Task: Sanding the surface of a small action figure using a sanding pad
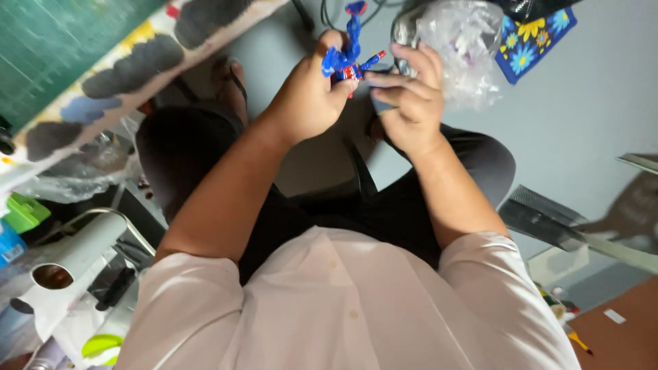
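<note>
A small blue and red toy figure (348, 55) is held up over my lap, one blue limb sticking upward. My left hand (308, 96) is closed around the figure's body. My right hand (406, 103) pinches a part at the figure's right side with fingertips; the exact part is hidden by the fingers. Both forearms reach forward from my white shirt over dark trousers.
A crumpled clear plastic bag (462, 48) lies on the grey floor beyond my right hand, next to a blue flowered mat (534, 38). A table edge with a patterned cover (137, 62) runs on the left, with clutter and a white roll (75, 257) below. A metal rail (548, 223) lies right.
</note>
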